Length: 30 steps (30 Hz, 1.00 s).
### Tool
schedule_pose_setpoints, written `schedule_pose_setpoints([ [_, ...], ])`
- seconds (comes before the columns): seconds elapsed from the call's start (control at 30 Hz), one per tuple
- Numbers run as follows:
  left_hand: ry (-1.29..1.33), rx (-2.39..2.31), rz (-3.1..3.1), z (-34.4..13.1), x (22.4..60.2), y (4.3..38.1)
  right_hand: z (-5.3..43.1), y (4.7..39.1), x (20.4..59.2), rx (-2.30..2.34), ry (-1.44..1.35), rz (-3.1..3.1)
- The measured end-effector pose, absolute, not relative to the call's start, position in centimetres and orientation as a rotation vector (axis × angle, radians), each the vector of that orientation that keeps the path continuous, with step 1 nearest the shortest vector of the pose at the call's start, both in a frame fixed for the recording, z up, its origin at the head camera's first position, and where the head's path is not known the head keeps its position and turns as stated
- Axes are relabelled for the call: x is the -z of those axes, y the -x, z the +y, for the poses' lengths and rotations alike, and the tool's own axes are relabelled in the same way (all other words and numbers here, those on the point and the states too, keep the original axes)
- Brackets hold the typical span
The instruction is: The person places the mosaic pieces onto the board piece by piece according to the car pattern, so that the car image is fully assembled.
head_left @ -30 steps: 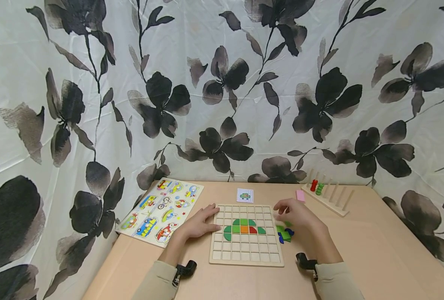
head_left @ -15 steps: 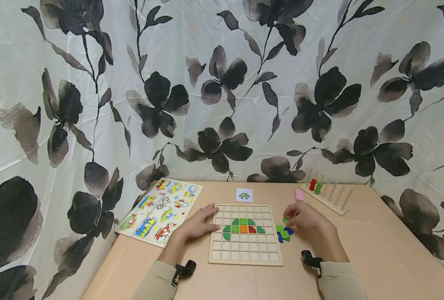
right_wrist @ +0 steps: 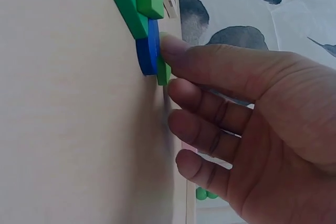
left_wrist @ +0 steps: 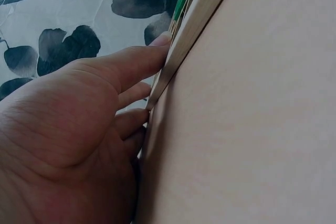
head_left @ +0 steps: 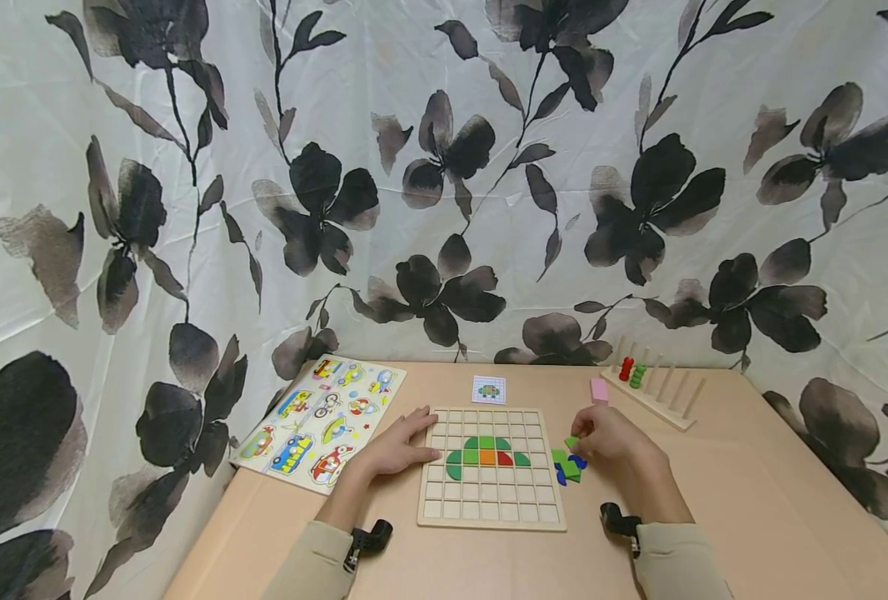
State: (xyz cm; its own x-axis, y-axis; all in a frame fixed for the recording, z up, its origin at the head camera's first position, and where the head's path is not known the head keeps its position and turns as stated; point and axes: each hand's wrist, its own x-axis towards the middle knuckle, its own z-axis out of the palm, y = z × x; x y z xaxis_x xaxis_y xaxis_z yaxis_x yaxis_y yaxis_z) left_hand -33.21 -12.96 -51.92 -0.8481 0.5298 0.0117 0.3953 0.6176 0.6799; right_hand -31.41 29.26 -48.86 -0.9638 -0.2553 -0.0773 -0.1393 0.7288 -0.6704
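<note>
While everything is borne by a pale wood-toned table (head_left: 504,567), a square, light wooden grid board (head_left: 491,526) is set between the fingers of both hands, its middle cells filled with flat green, orange and red pieces (head_left: 486,457). The left hand (head_left: 397,446) is laid along the board's near-thumb edge, thumb tip on the rim, fingers loosely extended; slippage is thereby prevented, it is judged. The right hand (head_left: 612,437) is held beside a cluster of flat green and blue shapes (head_left: 568,469), presumably kept there for easy reach. A small white card with a coloured printed design (head_left: 489,389) is placed beyond both sets of fingertips, apparently for viewing. One thin, bright green piece (head_left: 571,442) is found at the right thumb tip; whether it is clamped cannot be told. The remaining right fingers are bent, slightly apart.
</note>
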Motion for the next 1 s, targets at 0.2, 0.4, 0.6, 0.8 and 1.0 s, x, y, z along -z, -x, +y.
schedule_pose_setpoints([
  [0.2,-0.774,-1.043,2.657,-12.96,51.93,33.2,29.29,31.55,49.04,1.028,0.249,2.772],
  [0.4,-0.773,-1.048,2.659,-12.98,52.04,33.28,29.51,31.72,49.37,1.043,0.244,2.748],
  [0.6,-0.758,-1.047,2.661,-13.0,52.03,33.19,29.59,31.68,49.33,1.055,0.26,2.726],
  [0.8,-0.755,-1.028,2.668,-13.08,52.15,33.2,29.58,31.72,49.37,1.14,0.27,2.724],
  [1.0,-0.759,-1.04,2.659,-13.15,52.22,33.27,29.21,31.99,48.8,1.375,0.327,2.685],
])
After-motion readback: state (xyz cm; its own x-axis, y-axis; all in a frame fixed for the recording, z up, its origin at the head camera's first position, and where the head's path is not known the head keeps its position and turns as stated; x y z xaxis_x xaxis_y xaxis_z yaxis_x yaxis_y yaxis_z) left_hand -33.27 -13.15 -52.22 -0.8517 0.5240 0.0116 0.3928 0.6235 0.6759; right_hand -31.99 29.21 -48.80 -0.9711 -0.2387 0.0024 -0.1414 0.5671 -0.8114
